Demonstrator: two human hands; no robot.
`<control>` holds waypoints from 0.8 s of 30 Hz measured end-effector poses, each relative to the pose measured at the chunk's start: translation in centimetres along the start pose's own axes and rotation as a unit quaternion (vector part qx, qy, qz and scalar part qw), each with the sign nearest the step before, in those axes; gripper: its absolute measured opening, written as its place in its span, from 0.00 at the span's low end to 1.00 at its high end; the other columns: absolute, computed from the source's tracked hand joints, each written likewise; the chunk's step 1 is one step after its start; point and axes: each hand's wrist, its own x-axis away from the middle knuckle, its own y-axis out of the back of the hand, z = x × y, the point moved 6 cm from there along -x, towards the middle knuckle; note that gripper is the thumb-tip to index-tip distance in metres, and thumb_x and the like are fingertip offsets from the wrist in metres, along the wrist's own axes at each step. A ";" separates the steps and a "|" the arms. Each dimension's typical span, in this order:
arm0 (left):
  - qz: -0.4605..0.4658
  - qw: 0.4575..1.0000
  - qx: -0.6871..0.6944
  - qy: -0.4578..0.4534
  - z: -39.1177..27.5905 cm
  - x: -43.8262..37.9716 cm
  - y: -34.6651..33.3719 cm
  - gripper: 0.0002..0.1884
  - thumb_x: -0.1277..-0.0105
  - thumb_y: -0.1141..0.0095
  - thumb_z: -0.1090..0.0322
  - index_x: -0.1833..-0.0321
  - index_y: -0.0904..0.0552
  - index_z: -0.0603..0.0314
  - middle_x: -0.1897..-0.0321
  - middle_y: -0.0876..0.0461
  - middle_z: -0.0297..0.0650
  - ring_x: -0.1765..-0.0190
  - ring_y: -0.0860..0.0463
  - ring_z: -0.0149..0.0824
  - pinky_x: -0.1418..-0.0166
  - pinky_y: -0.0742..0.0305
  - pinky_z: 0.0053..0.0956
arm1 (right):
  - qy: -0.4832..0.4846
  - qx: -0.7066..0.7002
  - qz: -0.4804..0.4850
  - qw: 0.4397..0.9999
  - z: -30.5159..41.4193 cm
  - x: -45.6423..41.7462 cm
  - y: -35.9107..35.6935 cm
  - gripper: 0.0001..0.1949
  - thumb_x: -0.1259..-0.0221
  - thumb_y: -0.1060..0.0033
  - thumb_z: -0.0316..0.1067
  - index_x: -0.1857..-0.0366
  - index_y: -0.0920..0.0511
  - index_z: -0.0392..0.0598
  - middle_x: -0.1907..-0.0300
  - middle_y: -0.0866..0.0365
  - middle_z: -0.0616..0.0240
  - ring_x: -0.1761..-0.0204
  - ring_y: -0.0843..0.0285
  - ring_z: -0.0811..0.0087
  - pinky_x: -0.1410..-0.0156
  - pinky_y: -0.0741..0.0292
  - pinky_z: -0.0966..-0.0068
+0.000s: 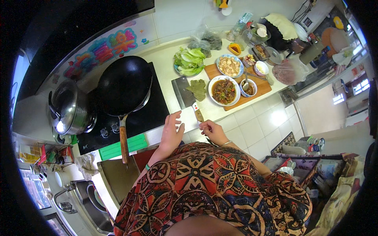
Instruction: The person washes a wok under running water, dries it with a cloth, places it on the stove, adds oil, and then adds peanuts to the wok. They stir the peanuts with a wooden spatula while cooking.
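My left hand [172, 132] is raised near the counter's front edge, fingers apart, holding nothing. My right hand [214, 132] is beside it with fingers curled in; nothing shows in its grasp. Just beyond it is the wooden handle of a cleaver [182, 92], which lies flat on the pale counter. A dull green leaf [197, 89] rests partly over the blade. To the right stand a bowl of dark stewed food in sauce [223, 91] and a small bowl with a spoon [248, 88]. Behind them is a plate of diced pale food [229, 66].
At left, a black wok [125, 85] sits on the cooktop [158, 97], its wooden handle [123, 144] jutting past the front edge. A lidded steel pot [73, 109] stands beyond it. Lettuce [189, 60] fills a plate at the back. A cutting board [264, 85] carries several dishes.
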 end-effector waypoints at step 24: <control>0.038 0.999 0.003 -0.006 0.3 -2.0 -2.3 0.23 0.32 0.46 0.79 0.34 0.30 0.63 0.47 0.25 0.49 0.53 0.18 0.38 0.52 0.19 0.29 | 0.072 -0.088 -0.148 0.983 0.4 -3.7 6.8 0.06 0.30 0.47 0.26 0.55 0.21 0.44 0.68 0.17 0.69 0.67 0.18 0.80 0.58 0.21 0.79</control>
